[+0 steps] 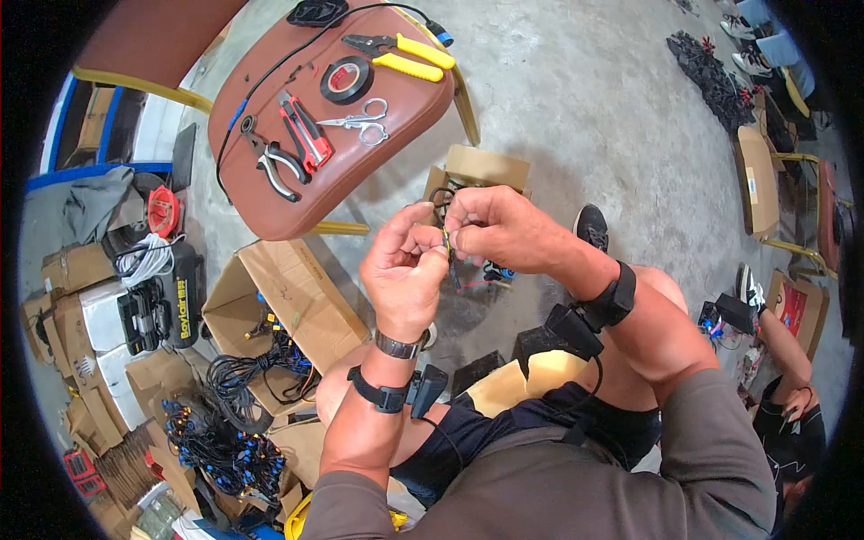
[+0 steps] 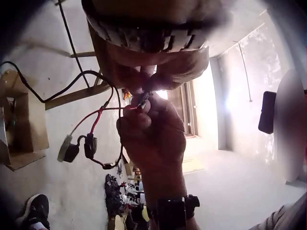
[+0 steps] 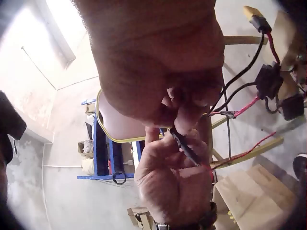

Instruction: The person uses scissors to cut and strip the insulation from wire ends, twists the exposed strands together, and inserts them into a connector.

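In the head view my left hand point(image 1: 405, 261) and right hand point(image 1: 504, 229) meet fingertip to fingertip in front of the body. Both pinch a thin wire point(image 1: 446, 239) that shows a yellow-green bit. The right wrist view shows a black covered stretch of this wire point(image 3: 184, 146) slanting across the left hand's fingers. Red and black leads hang from the hands, with a black fuse holder point(image 3: 267, 80) and a yellow connector point(image 3: 254, 13) on them. Much of the pinched spot is hidden behind the fingers.
A brown chair seat point(image 1: 270, 81) holds yellow-handled pliers point(image 1: 409, 58), black tape point(image 1: 346, 81), a red cutter point(image 1: 306, 133), scissors point(image 1: 364, 121) and black-and-white pliers point(image 1: 274, 162). Cardboard boxes point(image 1: 306, 306) and bundled cables point(image 1: 225, 445) lie at left. Another person point(image 1: 796, 405) is at right.
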A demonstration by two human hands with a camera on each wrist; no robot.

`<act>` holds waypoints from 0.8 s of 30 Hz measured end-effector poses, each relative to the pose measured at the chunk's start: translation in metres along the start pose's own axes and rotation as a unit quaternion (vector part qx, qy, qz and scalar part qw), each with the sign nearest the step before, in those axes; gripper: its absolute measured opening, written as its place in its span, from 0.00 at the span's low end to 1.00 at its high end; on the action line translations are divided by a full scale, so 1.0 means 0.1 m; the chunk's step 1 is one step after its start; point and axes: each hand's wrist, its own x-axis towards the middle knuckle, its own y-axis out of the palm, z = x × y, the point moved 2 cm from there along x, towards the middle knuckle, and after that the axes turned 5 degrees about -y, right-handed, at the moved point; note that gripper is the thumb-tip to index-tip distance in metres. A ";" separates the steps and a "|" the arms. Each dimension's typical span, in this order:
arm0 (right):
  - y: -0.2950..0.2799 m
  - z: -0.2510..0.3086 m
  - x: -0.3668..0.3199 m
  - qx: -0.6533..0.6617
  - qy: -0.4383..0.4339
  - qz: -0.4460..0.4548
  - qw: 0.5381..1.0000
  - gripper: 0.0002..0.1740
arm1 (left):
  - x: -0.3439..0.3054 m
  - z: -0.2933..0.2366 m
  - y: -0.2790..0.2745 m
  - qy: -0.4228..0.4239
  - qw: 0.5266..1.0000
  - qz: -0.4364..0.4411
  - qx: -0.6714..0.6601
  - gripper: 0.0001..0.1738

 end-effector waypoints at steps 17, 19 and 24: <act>0.04 0.12 -0.06 -0.267 -0.192 0.040 0.943 0.04 | 0.00 -0.10 -0.11 -0.002 0.980 0.006 0.200 0.29; 0.05 0.15 -0.07 -0.270 -0.196 0.039 0.942 0.02 | 0.03 -0.09 -0.11 0.007 0.990 -0.013 0.143 0.28; 0.06 0.14 -0.08 -0.282 -0.201 0.042 0.937 0.03 | 0.07 -0.01 -0.15 0.010 0.992 -0.033 0.119 0.24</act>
